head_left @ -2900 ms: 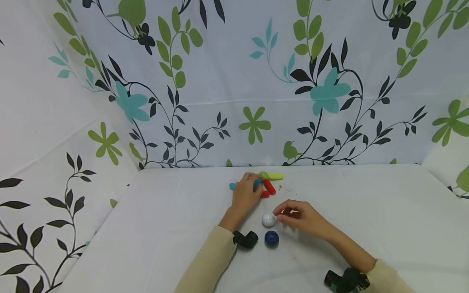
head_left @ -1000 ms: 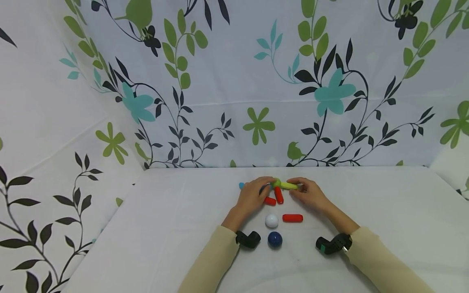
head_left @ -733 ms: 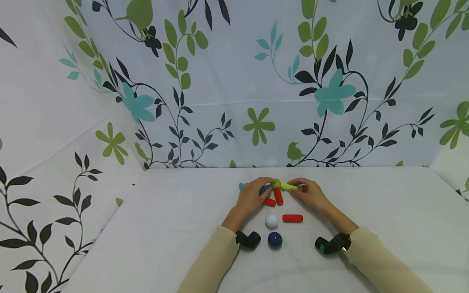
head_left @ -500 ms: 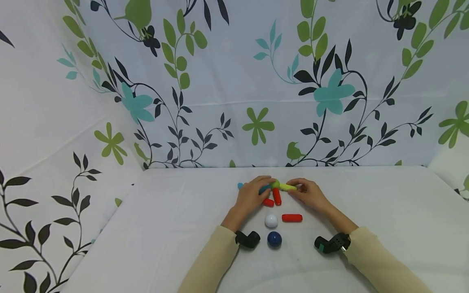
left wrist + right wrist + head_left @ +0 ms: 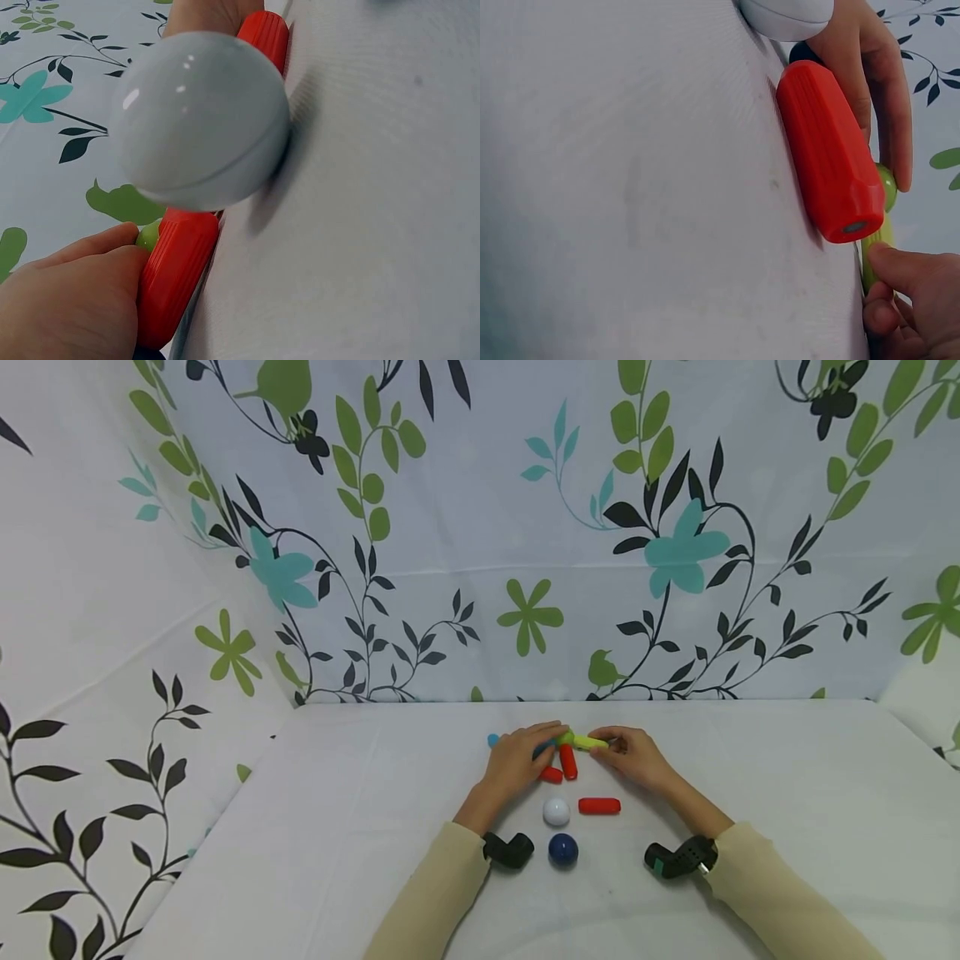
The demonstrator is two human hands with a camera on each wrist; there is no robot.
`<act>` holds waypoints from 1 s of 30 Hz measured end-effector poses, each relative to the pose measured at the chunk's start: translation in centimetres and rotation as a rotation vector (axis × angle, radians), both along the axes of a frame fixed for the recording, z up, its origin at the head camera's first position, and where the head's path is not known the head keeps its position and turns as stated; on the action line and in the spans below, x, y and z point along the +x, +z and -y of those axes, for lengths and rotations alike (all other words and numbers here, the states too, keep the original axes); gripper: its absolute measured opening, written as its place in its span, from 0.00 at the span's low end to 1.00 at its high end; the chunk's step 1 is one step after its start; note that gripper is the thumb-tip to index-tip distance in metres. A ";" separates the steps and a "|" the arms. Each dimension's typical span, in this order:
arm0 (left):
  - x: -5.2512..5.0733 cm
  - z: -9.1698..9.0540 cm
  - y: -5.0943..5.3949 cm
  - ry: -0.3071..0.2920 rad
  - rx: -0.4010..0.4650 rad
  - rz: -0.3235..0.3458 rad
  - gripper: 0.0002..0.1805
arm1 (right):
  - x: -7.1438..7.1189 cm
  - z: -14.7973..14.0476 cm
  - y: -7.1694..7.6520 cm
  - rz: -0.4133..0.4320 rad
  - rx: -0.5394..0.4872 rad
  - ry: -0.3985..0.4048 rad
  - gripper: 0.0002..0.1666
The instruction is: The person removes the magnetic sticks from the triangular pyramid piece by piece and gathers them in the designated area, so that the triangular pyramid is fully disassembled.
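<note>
My left hand holds a blue stick between thumb and fingers, with a fingertip at the green ball. On that ball's right side is a yellow-green stick; my right hand pinches its outer end, as the right wrist view confirms. A red stick runs from the ball toward me. A second red stick sits partly behind my left thumb. Nearer me, a loose red stick with a metal disc in its end lies beside a white ball.
A dark blue ball rests in front of the white one. Past my left hand a light blue ball peeks out. White cloth covers the table, and a leaf-patterned cloth hangs behind its far edge.
Since the oldest frame, my right hand has left a red stick beside the white ball and moved forward to the yellow-green stick. Over the last second both hands have stayed nearly still.
</note>
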State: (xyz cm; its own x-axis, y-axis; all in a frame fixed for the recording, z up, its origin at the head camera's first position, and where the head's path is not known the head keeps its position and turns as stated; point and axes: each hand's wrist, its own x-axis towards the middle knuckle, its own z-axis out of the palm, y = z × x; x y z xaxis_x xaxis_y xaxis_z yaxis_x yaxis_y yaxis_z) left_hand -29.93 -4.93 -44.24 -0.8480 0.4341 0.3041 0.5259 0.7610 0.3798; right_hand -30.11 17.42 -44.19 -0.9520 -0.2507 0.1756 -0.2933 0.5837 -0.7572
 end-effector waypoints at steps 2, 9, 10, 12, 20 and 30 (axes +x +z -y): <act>0.0 0.0 0.1 -0.003 0.006 -0.005 0.22 | 0.0 0.1 0.0 -0.006 0.002 -0.003 0.19; 0.0 0.0 0.2 -0.001 0.019 0.007 0.22 | -0.3 0.3 -0.2 -0.021 0.001 -0.045 0.18; 0.1 0.0 0.2 0.000 0.020 0.011 0.22 | -0.2 0.3 -0.2 -0.018 0.000 -0.050 0.19; 0.1 0.0 0.2 0.002 0.017 0.015 0.22 | -0.2 0.2 -0.2 -0.001 -0.009 -0.055 0.19; 0.1 0.1 0.2 0.003 0.027 0.022 0.22 | 0.1 -0.2 -0.2 0.047 -0.056 -0.037 0.20; 0.3 0.0 0.4 -0.003 0.031 0.020 0.22 | 0.4 0.1 0.0 0.058 -0.037 -0.047 0.20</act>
State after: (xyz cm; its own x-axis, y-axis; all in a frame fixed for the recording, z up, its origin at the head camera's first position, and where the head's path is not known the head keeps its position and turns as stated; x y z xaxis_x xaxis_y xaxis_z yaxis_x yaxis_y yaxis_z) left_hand -29.64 -4.93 -43.82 -0.8529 0.4271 0.3001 0.5198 0.7473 0.4139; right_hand -29.71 17.37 -44.18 -0.9715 -0.1995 0.1281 -0.2211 0.5671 -0.7934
